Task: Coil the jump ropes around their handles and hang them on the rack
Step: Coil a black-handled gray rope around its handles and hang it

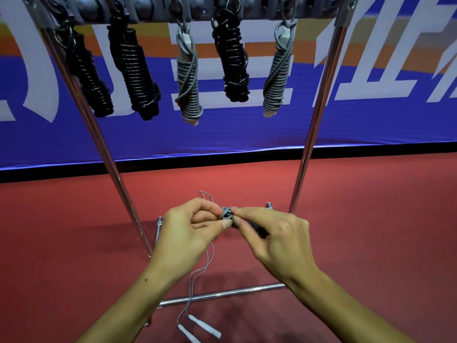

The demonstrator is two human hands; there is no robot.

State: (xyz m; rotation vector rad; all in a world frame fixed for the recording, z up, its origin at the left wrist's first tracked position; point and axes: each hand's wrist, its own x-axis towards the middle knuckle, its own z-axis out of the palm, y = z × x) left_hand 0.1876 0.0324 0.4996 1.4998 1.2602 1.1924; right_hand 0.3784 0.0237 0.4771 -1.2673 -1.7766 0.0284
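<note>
Low in front of the rack, my right hand grips a coiled grey jump rope bundle by its handles. My left hand pinches the rope's end at the bundle's tip. A thin grey loop pokes up behind my left fingers. Several coiled ropes hang from the rack's top bar: black ones and grey ones. On the red floor, another grey rope lies loose with two white handles.
The rack's chrome legs slope down on both sides, and its base bar crosses the floor under my arms. A blue banner with white lettering stands behind the rack. Red floor stretches to left and right.
</note>
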